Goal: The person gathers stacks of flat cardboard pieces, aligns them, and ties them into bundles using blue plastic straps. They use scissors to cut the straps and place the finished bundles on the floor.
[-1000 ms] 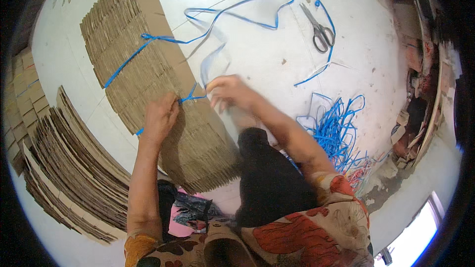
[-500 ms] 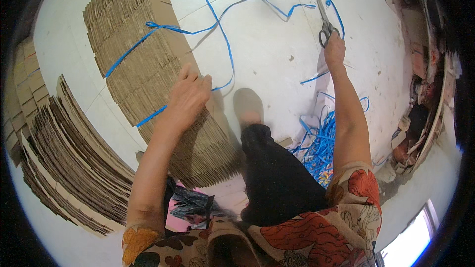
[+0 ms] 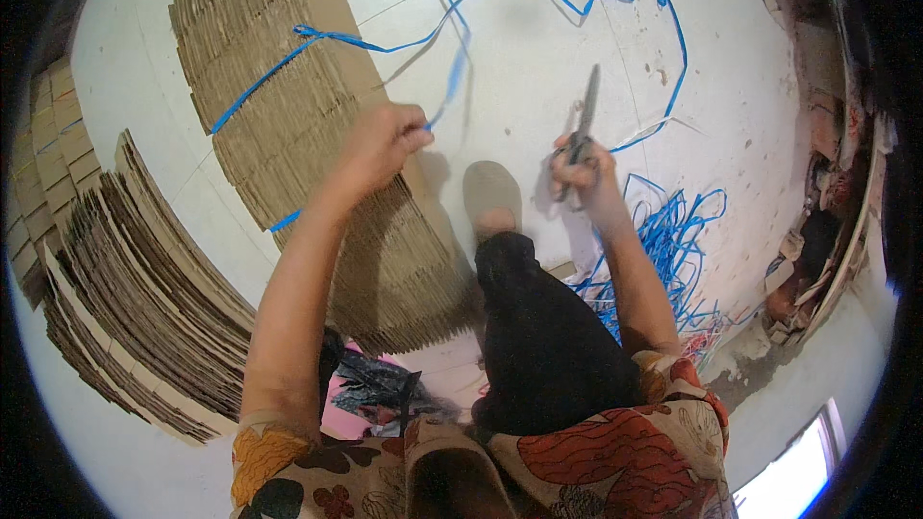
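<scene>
My left hand [image 3: 377, 149] is closed in a pinch on a blue strap [image 3: 455, 82] beside the long stack of folded cardboard [image 3: 264, 67]. The held length of strap is blurred and rises off the floor. One band of blue strap crosses the stack and has a small loop or knot on its top. A second band shows at the stack's left side, partly behind my left forearm. Over the floor, my right hand [image 3: 598, 183] grips dark-handled scissors [image 3: 590, 101], blades pointing away from me. The blades look closed, though motion smears the handles.
A tangled heap of blue strap [image 3: 668, 240] lies beside my right forearm. More cardboard sheets [image 3: 144, 298] stand stacked at the left. Loose strap winds over the pale floor [image 3: 538, 48] ahead. My foot [image 3: 492, 197] stands between the stack and the heap. Clutter lines the right wall.
My right hand has come back toward me and left with the scissors. My left hand has lifted slightly away from the stack, with the blue strap in its fingers.
</scene>
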The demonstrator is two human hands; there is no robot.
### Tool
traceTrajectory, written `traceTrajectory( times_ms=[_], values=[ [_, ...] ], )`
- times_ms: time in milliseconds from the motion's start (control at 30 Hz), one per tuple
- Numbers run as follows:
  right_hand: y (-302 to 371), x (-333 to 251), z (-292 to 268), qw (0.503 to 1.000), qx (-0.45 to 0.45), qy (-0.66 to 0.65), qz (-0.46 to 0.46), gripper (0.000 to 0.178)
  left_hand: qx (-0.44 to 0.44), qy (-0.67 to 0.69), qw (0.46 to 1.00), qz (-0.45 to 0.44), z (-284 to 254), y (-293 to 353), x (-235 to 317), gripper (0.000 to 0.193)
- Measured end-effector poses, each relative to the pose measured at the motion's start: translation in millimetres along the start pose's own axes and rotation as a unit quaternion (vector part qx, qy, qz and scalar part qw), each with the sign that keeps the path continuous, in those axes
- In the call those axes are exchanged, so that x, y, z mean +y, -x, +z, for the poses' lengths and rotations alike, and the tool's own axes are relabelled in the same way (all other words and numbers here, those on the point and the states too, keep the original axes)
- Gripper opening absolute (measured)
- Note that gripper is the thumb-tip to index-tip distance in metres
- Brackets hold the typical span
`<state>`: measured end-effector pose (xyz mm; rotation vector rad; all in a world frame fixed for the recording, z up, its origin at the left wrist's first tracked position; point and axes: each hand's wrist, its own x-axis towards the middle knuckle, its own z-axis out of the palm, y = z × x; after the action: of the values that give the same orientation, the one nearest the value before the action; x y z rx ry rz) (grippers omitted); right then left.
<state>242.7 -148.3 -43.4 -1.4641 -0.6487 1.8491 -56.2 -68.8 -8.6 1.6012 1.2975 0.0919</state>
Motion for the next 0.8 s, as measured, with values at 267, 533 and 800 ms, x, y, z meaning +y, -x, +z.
traceTrajectory(
  times_ms=[267, 533, 800],
  values=[
    [-11, 26, 47, 0.94, -0.236, 0.235, -0.07, 0.052, 0.034, 0.202, 0.976, -0.079, -29, -20, 5, 0.015],
    [-6, 6, 83, 0.911, -0.221, 0.347, -0.038, 0.053, 0.028, 0.097, 0.995, 0.004, -38, -33, 10, 0.016],
    [-21, 14, 100, 0.894, -0.24, 0.366, -0.096, 0.056, 0.011, 0.141, 0.99, -0.025, -32, -33, 28, 0.015]
  ],
)
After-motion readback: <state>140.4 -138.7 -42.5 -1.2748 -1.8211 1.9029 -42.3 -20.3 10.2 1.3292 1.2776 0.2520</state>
